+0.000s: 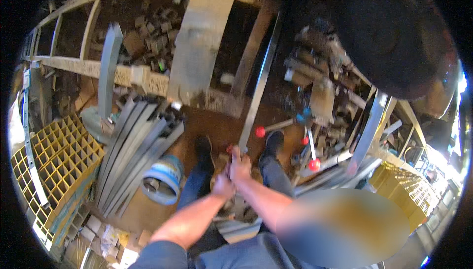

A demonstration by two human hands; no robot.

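Note:
A long grey metal bar (258,89) runs from near my body up toward the workbench. My right hand (240,163) is closed around its near end. My left hand (222,186) sits just below and left of the right hand, closed as well; it seems to grip the same bar end, though the contact is partly hidden. Both forearms come in from the lower edge. My two dark shoes (204,151) stand on the brown floor either side of the bar.
A machine with red-knobbed levers (313,163) stands to the right. A bundle of grey metal bars (138,151) leans at left, beside yellow grating (59,156) and a blue-and-white bucket (162,178). A wooden frame (148,79) with scrap lies ahead. More yellow grating (409,185) lies right.

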